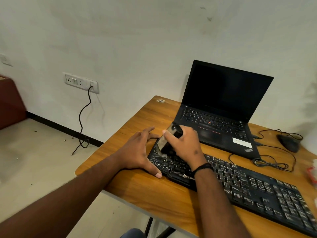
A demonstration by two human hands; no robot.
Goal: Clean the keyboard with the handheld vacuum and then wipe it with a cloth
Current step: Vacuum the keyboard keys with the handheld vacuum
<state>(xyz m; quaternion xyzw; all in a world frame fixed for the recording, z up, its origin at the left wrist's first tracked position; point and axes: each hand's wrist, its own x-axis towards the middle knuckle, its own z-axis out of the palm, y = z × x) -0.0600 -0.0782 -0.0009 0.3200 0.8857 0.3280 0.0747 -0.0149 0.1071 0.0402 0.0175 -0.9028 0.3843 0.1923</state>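
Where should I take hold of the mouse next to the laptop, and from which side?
Judging by its pose, take the mouse over its rounded back from above, fingers down both long sides. It lies flat on the table, right of the laptop. Its cable leaves the far end, so come from the near end.

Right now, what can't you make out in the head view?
- Vacuum nozzle: blurred, and the right hand covers its body.
- Keys under that hand: hidden.
- Keyboard right end: cut off by the frame edge.
- Cloth: none identifiable; the red-white object at the right edge is cropped.
- Left hand: whether it presses the keyboard is unclear.
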